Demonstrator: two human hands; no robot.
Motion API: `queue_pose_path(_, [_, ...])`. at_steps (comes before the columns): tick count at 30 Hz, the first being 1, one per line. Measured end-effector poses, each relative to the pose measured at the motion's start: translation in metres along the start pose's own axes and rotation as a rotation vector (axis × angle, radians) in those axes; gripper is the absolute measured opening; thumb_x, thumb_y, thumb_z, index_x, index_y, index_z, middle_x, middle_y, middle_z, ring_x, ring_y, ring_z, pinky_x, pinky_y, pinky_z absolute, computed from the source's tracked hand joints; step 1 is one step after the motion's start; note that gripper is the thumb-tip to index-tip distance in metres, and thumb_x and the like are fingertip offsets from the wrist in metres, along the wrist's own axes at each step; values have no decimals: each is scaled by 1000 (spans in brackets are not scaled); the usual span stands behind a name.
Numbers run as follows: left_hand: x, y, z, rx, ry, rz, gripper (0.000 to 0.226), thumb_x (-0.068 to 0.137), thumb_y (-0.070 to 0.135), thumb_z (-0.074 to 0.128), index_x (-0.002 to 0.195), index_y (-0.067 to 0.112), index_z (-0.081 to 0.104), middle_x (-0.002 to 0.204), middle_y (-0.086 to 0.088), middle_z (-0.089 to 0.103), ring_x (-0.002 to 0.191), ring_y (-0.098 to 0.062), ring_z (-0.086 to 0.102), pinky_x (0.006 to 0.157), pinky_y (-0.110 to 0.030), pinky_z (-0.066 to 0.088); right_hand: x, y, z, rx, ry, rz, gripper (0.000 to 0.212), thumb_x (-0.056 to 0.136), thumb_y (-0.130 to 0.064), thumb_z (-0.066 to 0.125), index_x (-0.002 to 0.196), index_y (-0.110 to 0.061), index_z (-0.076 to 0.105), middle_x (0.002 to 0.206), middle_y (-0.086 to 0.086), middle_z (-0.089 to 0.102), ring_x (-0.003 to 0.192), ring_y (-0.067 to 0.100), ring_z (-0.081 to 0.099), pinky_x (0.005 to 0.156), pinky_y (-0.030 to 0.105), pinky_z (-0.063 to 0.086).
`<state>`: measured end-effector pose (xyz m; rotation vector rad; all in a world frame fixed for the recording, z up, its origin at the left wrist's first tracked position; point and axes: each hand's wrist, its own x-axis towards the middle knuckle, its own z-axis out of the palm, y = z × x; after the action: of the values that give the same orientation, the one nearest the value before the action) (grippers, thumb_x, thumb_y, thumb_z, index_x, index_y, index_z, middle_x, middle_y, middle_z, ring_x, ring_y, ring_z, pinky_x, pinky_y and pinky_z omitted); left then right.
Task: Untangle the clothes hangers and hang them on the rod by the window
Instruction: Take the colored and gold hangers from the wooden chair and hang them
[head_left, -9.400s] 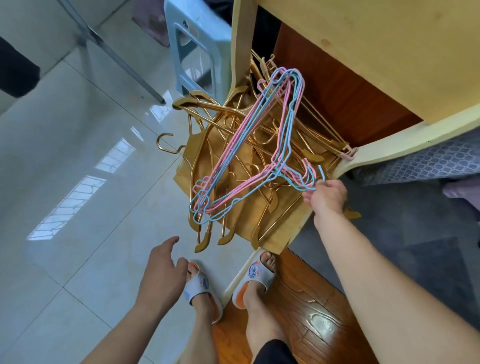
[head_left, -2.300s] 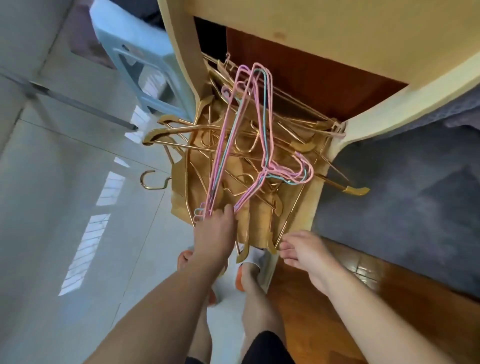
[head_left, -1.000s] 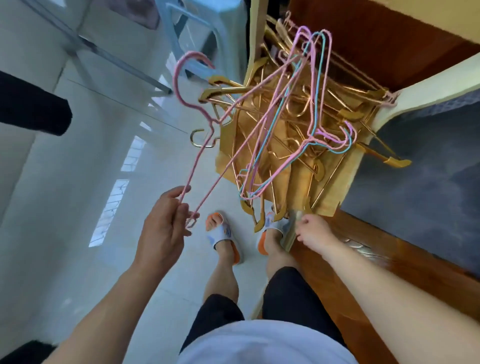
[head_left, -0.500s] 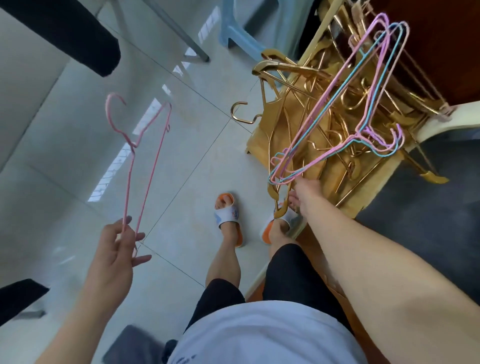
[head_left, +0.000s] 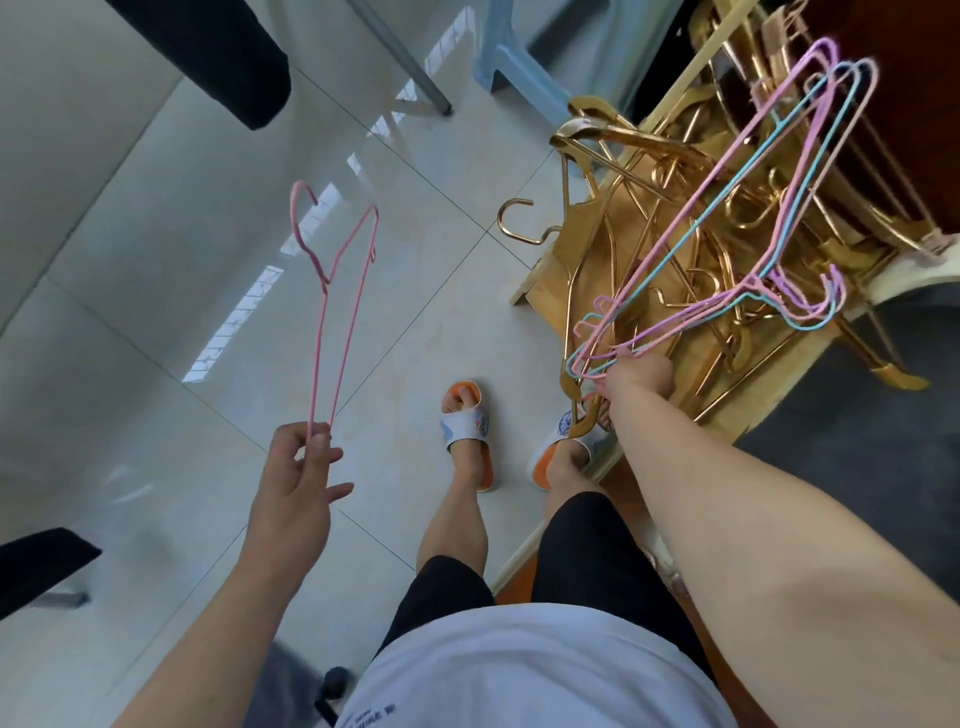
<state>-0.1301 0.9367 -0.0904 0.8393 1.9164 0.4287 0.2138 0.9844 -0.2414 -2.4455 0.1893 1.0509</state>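
Left hand pinching light, springy pink hanger at nine o'clock; right hand gripping bundle corner at two, probably best carried by hooks.

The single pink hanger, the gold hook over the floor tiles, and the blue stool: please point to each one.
single pink hanger (head_left: 318, 358), head view, on its long wire
gold hook (head_left: 506, 221), head view, on its curved bend
blue stool (head_left: 524, 73), head view, on its leg

I hold one pink hanger alone. My other bunch has both pink and blue ones. Gold ones: too many to count.
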Motion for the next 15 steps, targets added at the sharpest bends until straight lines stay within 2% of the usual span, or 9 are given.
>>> queue_pose_path(2, [0,3,1,1,-13,10,24,106,41,41,112,22,55,111,16,56,110,-10,62,79,-40,61,-2,3,-5,-69,56,-62,15,99,-17,61,110,-10,68,96,5,66,89,29,71,80,47,62])
queue_pose_path(5, [0,3,0,-4,-21,33,26,106,42,41,112,22,55,111,14,57,109,-9,63,79,-39,60,-5,6,-10,-75,62,-85,6,99,-15,59,101,-14,65,98,7,70,84,32,74,74,48,64])
queue_pose_path(9, [-2,2,-1,-33,-52,28,19,106,43,42,105,31,56,111,16,58,109,-9,63,81,-43,60,-28,3,-32,241,-31,-9,4,99,-9,51,102,-10,54,95,13,63,78,32,72,65,43,63])
queue_pose_path(12, [-12,15,-6,-42,-76,11,22,106,44,41,110,27,55,111,17,59,112,-12,62,85,-48,60,-64,-6,-67,479,-143,46,13,97,-13,46,98,-4,56,101,22,66,87,39,73,74,50,61])
queue_pose_path(15, [-22,34,-13,-39,-111,15,26,107,42,40,115,21,53,107,13,58,114,-16,61,86,-49,60,-105,-16,-109,473,-198,32,17,104,-2,38,104,-3,55,108,24,64,91,41,72,79,51,61])
